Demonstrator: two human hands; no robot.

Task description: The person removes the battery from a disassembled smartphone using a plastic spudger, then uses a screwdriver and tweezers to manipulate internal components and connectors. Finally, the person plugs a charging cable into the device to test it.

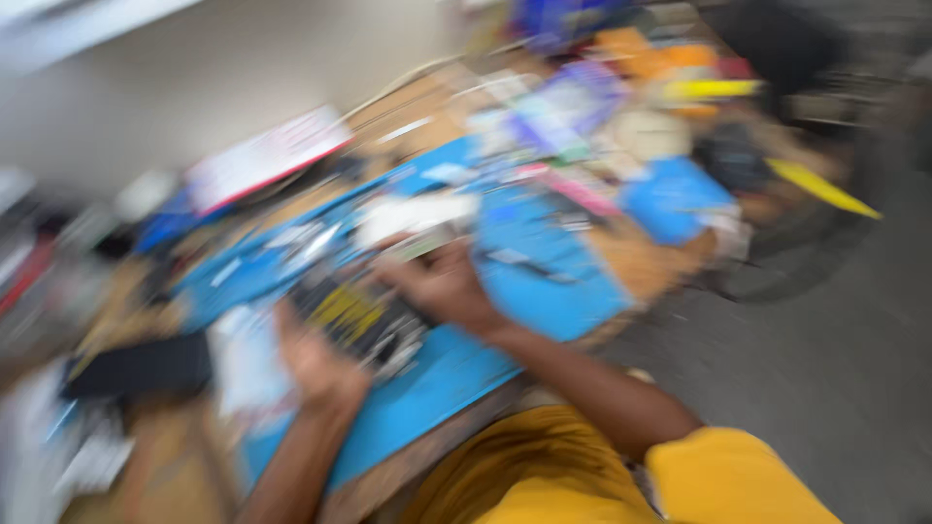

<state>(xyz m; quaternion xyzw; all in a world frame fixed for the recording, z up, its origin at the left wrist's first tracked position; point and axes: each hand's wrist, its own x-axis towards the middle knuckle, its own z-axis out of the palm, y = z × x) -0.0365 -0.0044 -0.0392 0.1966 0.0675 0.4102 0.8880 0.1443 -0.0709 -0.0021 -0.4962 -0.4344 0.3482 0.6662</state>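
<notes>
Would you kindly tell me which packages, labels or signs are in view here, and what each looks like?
The picture is heavily blurred, so kinds are uncertain.
White flat card or package with a red edge: far left of the bench, tilted.
Purple and blue package: far side, rectangular.
Blue flat pack: right end of the bench.
Dark device with yellow patches: between the left hand and right hand; possibly labels.

A bright blue mat (544,291) covers much of the brown wooden table (650,257). On it lies a dark board with yellow patches (354,315) — black and yellow, as far as the blur allows. A white panel edged in red (267,155) sits further back. A yellow strip (823,187) and orange, purple and blue clutter (621,58) lie beyond. The sleeves (728,480) are mustard yellow — the floor (835,359) grey.
</notes>
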